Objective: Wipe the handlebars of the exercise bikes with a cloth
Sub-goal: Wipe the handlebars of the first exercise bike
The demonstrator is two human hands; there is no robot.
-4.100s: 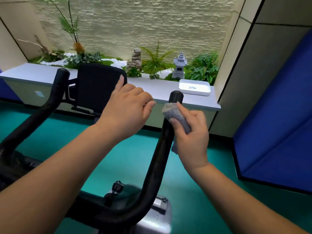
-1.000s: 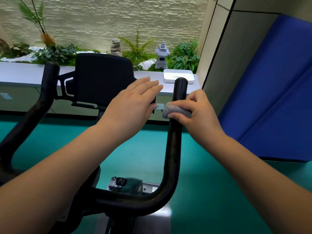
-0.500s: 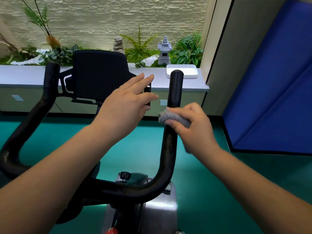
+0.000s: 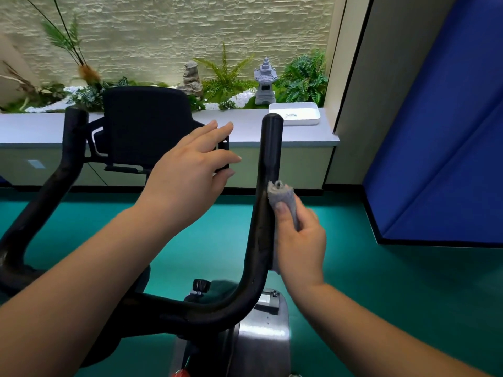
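Head view: right hand (image 4: 300, 240) presses cloth (image 4: 283, 195) against handlebar (image 4: 265, 186) (thumb up).

No legible text is found; a small mark inside the white tray (image 4: 295, 115) cannot be read.

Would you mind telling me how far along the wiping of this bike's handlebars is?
Already done: nothing shows as finished; no wiped area is distinguishable on the bars. In hand: the right hand presses the grey cloth against the right handlebar, about halfway up. The left hand hovers open by the console. Left: the left handlebar, which nothing touches.
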